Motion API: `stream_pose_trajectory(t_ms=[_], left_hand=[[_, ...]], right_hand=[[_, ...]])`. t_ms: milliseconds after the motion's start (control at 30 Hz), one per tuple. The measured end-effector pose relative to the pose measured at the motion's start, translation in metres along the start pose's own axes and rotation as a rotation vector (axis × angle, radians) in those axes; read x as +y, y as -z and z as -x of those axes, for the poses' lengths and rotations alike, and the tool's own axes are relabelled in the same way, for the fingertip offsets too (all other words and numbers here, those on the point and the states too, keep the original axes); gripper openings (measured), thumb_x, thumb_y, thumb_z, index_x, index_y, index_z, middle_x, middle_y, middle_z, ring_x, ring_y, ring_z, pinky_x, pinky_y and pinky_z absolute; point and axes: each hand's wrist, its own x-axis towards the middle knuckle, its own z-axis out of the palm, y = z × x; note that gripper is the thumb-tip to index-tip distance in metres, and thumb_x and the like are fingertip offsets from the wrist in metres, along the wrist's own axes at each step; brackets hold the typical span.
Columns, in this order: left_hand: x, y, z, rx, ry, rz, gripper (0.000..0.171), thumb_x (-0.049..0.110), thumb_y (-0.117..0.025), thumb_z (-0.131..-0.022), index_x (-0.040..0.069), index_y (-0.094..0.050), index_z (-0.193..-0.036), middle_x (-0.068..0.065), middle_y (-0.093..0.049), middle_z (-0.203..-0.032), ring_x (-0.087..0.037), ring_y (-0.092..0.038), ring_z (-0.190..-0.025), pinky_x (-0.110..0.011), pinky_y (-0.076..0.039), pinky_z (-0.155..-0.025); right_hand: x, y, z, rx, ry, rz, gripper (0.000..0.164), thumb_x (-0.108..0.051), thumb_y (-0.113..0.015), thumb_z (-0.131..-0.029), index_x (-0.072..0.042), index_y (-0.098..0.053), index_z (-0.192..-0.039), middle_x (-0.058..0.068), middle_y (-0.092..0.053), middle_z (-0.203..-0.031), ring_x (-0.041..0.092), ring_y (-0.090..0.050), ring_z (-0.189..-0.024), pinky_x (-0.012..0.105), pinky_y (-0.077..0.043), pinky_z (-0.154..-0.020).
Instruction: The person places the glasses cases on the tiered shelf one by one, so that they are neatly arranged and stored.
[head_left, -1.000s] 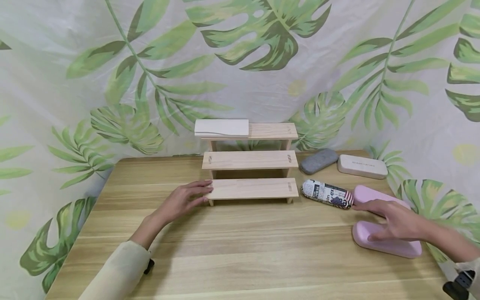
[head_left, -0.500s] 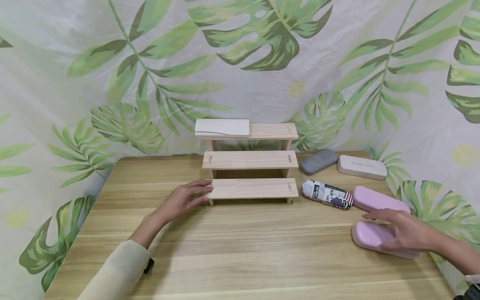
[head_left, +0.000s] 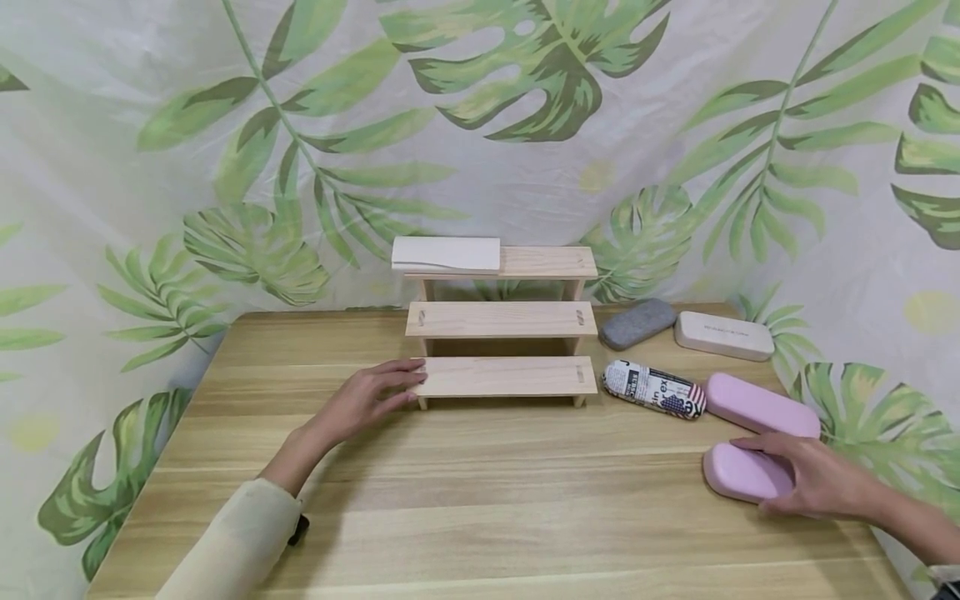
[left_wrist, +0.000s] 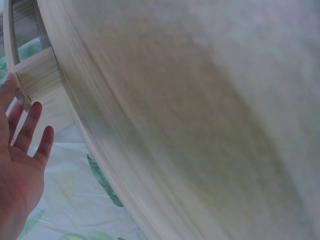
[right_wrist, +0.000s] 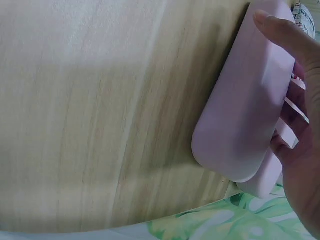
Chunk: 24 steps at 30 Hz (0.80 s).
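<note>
My left hand rests its fingertips on the left end of the lowest step of a three-tier wooden stand. In the left wrist view its fingers are extended beside the stand's end. My right hand grips the nearer pink glasses case, thumb along the near side and fingers on the far side. The right wrist view shows this case lying along the table, its thumb end near the top. Just behind it lies a second pink glasses case.
A newsprint-patterned glasses case lies right of the stand. Behind it are a grey felt case and a white case. A white folded case sits on the top step. Leaf-printed cloth hangs behind the wooden table.
My right hand has drawn back toward the near right, off the farther pink case, and its fingers have closed around the nearer one. The left hand stays put.
</note>
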Motion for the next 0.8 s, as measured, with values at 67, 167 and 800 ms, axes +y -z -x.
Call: stream_pose_trajectory(t_ms=[67, 167, 800], left_hand=[[0.000, 0.000, 0.000, 0.001, 0.000, 0.001, 0.037, 0.015, -0.076, -0.099, 0.007, -0.073, -0.135, -0.011, -0.063, -0.150, -0.033, -0.062, -0.136, -0.051, -0.055, -0.107], [0.000, 0.000, 0.000, 0.000, -0.001, 0.003, 0.037, 0.015, -0.076, -0.099, 0.007, -0.073, -0.135, -0.011, -0.063, -0.149, -0.033, -0.062, -0.135, -0.050, -0.055, -0.107], [-0.001, -0.001, 0.001, -0.002, -0.006, 0.009, 0.038, 0.016, -0.076, -0.099, 0.007, -0.072, -0.136, -0.011, -0.062, -0.150, -0.033, -0.061, -0.136, -0.050, -0.055, -0.106]], right_hand=[[0.001, -0.001, 0.001, 0.004, -0.002, -0.001, 0.092, -0.042, -0.106, -0.043, -0.018, -0.075, -0.126, -0.003, -0.078, -0.117, 0.012, -0.069, -0.104, 0.000, -0.032, -0.096], [0.003, -0.003, 0.002, 0.021, 0.016, -0.014, 0.093, -0.039, -0.106, -0.042, -0.017, -0.075, -0.126, -0.002, -0.078, -0.116, 0.013, -0.069, -0.104, -0.001, -0.029, -0.098], [0.011, -0.008, 0.004, 0.032, 0.063, -0.046, 0.089, -0.031, -0.106, -0.042, -0.017, -0.076, -0.124, -0.007, -0.077, -0.115, 0.003, -0.066, -0.103, -0.001, -0.032, -0.094]])
